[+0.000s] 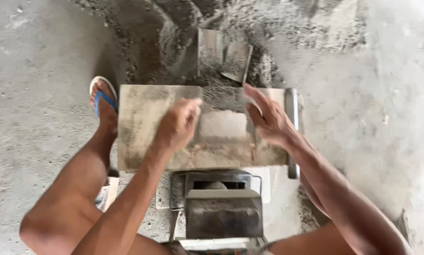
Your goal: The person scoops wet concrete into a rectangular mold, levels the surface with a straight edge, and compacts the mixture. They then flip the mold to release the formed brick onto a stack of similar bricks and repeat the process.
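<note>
Daylight scene, bright overall. The right side of the concrete floor (401, 94) is washed out toward the upper corner, nearly white, which suggests light entering from the right. Soft shadow lies on the grit pile (145, 42) at top centre and beneath the dusty tile (141, 123). Motion blur softens the whole view, most of all the left hand (176, 127) and right hand (268, 120), whose fingers smear. Edges of the tile look bowed by the wide lens. Fine detail is lost throughout.

Bare arms, blue-strapped flip-flop (103, 97) (white sole)
</note>
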